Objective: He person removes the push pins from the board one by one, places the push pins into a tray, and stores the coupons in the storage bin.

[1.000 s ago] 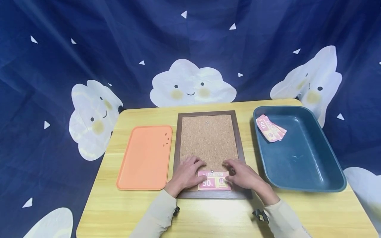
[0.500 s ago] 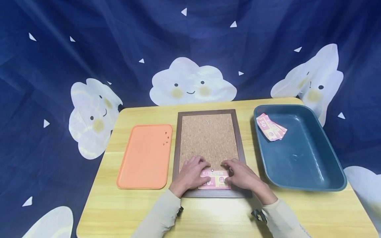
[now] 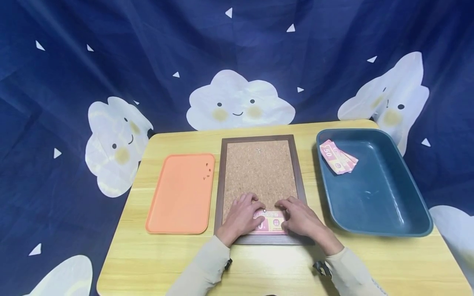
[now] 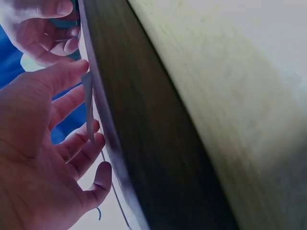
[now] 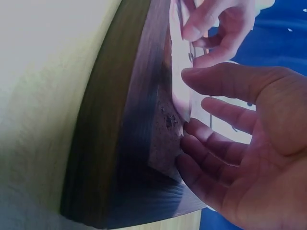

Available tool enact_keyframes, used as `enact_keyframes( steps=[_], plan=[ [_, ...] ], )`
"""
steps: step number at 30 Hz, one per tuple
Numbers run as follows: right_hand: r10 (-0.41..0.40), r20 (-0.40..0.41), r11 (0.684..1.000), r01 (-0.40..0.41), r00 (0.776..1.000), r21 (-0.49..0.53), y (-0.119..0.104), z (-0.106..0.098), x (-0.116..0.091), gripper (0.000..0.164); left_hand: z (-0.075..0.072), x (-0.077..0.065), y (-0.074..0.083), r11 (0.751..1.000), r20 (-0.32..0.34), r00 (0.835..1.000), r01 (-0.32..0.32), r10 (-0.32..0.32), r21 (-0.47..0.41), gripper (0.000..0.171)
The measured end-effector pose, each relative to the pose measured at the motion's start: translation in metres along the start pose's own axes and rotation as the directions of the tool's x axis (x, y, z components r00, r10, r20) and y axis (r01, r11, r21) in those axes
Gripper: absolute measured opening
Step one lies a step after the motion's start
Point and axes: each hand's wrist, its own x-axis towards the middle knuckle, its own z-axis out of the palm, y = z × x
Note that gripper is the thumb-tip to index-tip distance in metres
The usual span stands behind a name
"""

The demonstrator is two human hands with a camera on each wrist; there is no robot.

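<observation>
A pink and yellow paper coupon [image 3: 275, 225] printed with a 50 lies at the near end of a cork board [image 3: 259, 172] in a dark brown frame. A small round pin head [image 3: 264, 210] shows at the coupon's top edge. My left hand [image 3: 242, 216] lies over the coupon's left part, thumb on its face, fingers bent loosely onto the cork. My right hand [image 3: 301, 218] touches the right end with its thumb [image 5: 192, 76]. Its other fingers rest loosely along the board. In the left wrist view, the coupon's edge [image 4: 88, 103] lifts a little off the board.
An orange tray [image 3: 181, 197] with several small dark bits near its upper right stands left of the board. To the right is a deep blue-green bin [image 3: 374, 189] holding a fan of pink coupons [image 3: 338, 158]. A cloud-patterned curtain [image 3: 148, 49] hangs behind the table.
My left hand has slid right across the coupon, covering more of its left part. The right hand has stayed nearly in place at the other end.
</observation>
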Motion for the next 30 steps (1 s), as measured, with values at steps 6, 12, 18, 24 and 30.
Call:
enact_keyframes(
  steps=[6, 12, 18, 24, 30],
  plan=[
    [-0.039, -0.049, 0.999, 0.038, 0.998, -0.026, 0.001, 0.004, 0.000, 0.054, 0.003, 0.002, 0.001, 1.000, -0.031, 0.999, 0.007, -0.007, 0.005, 0.025],
    [-0.059, -0.079, 0.998, 0.056, 0.995, -0.034, 0.003, 0.009, 0.001, 0.051, 0.006, 0.004, 0.002, 1.000, -0.064, 0.998, 0.008, -0.007, 0.011, 0.018],
    [-0.059, -0.066, 0.998, 0.060, 0.996, 0.016, 0.004, 0.012, 0.003, 0.046, 0.008, 0.006, 0.002, 1.000, -0.111, 0.994, -0.009, 0.010, 0.016, 0.013],
    [-0.072, -0.077, 0.997, 0.074, 0.994, 0.027, 0.005, 0.013, 0.002, 0.038, 0.011, 0.007, 0.001, 0.999, -0.141, 0.989, -0.035, 0.037, 0.016, 0.011],
    [-0.079, -0.069, 0.996, 0.081, 0.995, 0.029, 0.007, 0.013, 0.000, 0.028, 0.012, 0.006, 0.002, 0.998, -0.143, 0.988, -0.053, 0.055, 0.018, 0.011]
  ],
)
